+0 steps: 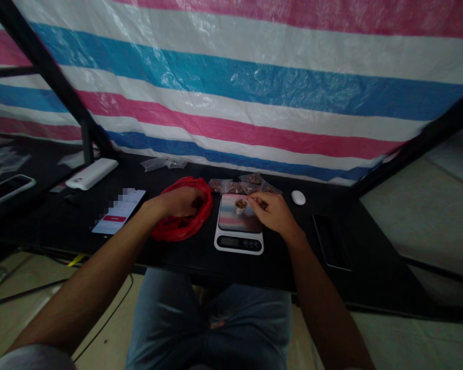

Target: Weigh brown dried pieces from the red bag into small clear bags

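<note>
Mid-frame, a cup (pixel 241 205) is set on the scale (pixel 239 237) for weighing, fingers of the right hand (pixel 273 211) pinched together beside it, those of the left hand (pixel 179 201) hidden in the red bag (pixel 177 228).

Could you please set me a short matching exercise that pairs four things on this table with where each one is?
Things:
1. small cup
2. red bag
3. phone
4. small packets

Places:
A. around the left hand
B. on top of the scale
C. on the table just behind the scale
D. flat on the table, left of the bag, screen lit

Pairs: 1-B, 2-A, 3-D, 4-C
</note>
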Available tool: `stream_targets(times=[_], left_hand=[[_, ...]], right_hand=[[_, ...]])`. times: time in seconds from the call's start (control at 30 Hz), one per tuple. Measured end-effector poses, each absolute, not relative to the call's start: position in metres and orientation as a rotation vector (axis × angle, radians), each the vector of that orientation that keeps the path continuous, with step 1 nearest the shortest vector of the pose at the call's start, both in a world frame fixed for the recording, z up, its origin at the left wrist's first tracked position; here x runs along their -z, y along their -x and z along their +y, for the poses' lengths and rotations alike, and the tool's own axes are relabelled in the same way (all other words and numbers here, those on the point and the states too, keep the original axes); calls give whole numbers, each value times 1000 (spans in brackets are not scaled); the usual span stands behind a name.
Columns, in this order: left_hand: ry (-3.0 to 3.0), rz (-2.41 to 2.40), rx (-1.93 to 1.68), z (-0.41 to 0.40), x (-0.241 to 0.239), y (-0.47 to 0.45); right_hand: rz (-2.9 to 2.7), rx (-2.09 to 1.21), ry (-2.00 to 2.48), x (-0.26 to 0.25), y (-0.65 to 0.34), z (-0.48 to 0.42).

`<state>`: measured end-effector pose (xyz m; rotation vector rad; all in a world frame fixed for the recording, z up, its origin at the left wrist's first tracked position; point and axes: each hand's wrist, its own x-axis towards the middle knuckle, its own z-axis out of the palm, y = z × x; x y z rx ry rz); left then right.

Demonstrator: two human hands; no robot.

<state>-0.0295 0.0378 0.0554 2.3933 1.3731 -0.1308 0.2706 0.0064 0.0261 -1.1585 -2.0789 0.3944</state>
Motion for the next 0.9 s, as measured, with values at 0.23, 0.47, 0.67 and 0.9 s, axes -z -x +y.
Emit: stream_targets(times=[0.23,0.47,0.67,0.9], left_hand=[[-2442,1376,25,37,-43,39],[-2448,1435,68,29,-52,45],[-2425,1448,-50,24,-76,47],[-2457,1091,-382,28,-89,-4]], right_hand=[[-2078,-385,1171,-24,-271,7],[-2082,-368,1192,-23,-273,8],[-2061,-370,1185,-23,-273,9],[-2034,-369,1175,-20,-275,11]])
